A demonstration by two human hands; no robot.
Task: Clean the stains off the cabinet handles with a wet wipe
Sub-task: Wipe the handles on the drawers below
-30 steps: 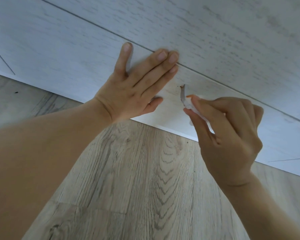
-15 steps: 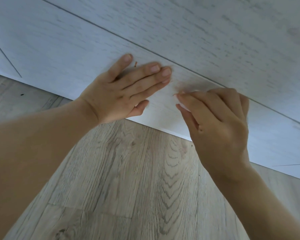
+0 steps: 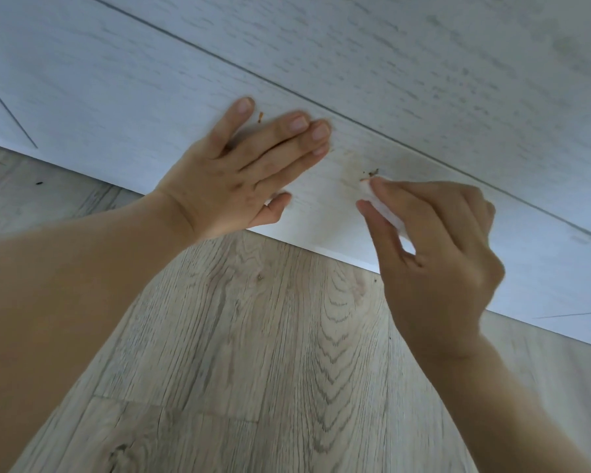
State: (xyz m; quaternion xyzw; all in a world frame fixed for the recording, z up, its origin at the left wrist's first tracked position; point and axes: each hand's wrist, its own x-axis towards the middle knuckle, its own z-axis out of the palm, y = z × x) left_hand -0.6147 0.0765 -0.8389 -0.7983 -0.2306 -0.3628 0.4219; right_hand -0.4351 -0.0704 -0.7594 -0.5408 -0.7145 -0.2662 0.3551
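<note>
Two hands are at work low on the white cabinet front (image 3: 123,97): our left hand (image 3: 239,179) lies flat and spread against the panel, holding nothing, while our right hand (image 3: 434,254) pinches a folded wet wipe (image 3: 384,209) between thumb and fingers, its tip just beside a dark brown stain (image 3: 373,173) near the seam between two panels. We judge the wipe to be light, limp and a little slick with moisture, so it handles best bunched into a small firm pad and gripped close to the working edge, as it is now; a loose hold would let it fold away under pressure. A small orange mark (image 3: 260,117) sits between the left hand's index and middle fingers. No handle as such shows in this view, only flat grooved panels with a pale wood-grain print, likely smooth and easy to wipe. Below them runs a light oak-patterned floor (image 3: 253,353) with a few dark specks.
</note>
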